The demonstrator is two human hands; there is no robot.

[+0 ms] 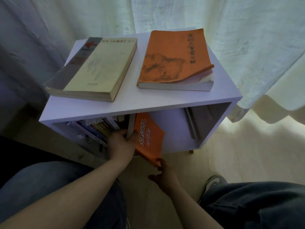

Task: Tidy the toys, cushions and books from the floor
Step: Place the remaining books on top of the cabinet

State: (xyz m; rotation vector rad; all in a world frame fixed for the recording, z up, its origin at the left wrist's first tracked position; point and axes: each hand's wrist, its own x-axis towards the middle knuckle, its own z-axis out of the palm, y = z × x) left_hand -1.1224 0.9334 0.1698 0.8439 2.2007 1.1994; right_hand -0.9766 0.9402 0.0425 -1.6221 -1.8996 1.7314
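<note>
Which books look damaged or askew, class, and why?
The top orange book on the cabinet has a cover corner curled upward. The lower orange book leans tilted, half out of the cabinet.

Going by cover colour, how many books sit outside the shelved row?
Orange paperback books: 2 (curled-cover book on the white cabinet; white-lettered book at its opening)
Cream-and-grey paperback book: 1
Total: 3

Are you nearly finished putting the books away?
Partly. A row of books already stands inside the white cabinet. The left hand grips an orange book half inside, the right hand touching its corner. A cream book and an orange paperback lie on top, maybe still to shelve. No toys or cushions show.
</note>
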